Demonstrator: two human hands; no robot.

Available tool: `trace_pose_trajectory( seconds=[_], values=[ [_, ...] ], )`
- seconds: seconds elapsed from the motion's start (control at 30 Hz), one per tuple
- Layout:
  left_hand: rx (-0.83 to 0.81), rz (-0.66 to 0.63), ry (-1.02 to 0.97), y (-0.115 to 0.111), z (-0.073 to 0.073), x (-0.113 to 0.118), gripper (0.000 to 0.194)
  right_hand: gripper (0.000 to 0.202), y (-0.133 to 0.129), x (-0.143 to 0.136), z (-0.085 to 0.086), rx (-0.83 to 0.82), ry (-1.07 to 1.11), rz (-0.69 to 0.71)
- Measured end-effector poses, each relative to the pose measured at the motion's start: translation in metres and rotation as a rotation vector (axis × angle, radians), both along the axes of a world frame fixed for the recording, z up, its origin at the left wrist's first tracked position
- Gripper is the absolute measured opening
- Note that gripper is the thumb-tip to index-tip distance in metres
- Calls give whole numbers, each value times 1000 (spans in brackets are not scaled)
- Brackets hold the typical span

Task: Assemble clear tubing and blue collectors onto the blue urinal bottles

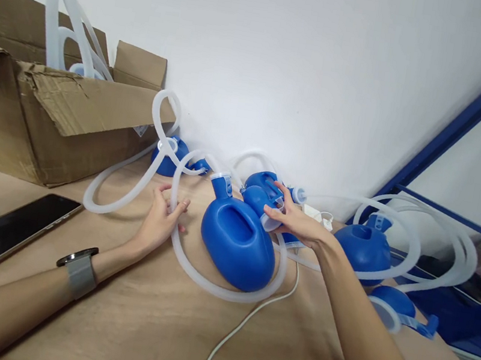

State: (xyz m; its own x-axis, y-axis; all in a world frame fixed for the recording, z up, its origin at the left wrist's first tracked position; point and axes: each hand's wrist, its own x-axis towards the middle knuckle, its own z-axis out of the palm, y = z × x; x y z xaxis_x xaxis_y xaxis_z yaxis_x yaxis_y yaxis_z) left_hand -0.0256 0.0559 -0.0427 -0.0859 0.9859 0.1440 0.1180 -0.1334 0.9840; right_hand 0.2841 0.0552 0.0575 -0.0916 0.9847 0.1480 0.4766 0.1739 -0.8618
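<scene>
A blue plastic urinal bottle (234,249) with a recessed grip lies on the table, its neck pointing away from me. A translucent white hose (209,288) loops around it. At the left of this loop, my left hand (162,216) is curled around the hose, thumb toward the bottle. My right hand (296,216) grips a round blue cap (258,200) with a pale rim, just above and right of the bottle. Thumb and fingers are on its right side. Another blue bottle partly shows behind the cap.
An open cardboard box (97,105) holding more hoses stands at the left. A phone (3,234) lies nearer. At the right are another blue bottle (361,254), coiled hoses and a loose blue cap (392,301). A white cable (239,329) crosses the table (129,333).
</scene>
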Motion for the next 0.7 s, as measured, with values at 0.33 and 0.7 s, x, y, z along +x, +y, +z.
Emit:
trace_pose_trajectory(
  seconds=[0.33, 0.7],
  values=[
    [-54, -134, 170, 12, -3, 0, 73, 154, -50, -69, -15, 141, -302, 180],
    [171, 54, 379, 26, 4, -20, 57, 134, -42, -110, -34, 240, -410, 113]
  ],
)
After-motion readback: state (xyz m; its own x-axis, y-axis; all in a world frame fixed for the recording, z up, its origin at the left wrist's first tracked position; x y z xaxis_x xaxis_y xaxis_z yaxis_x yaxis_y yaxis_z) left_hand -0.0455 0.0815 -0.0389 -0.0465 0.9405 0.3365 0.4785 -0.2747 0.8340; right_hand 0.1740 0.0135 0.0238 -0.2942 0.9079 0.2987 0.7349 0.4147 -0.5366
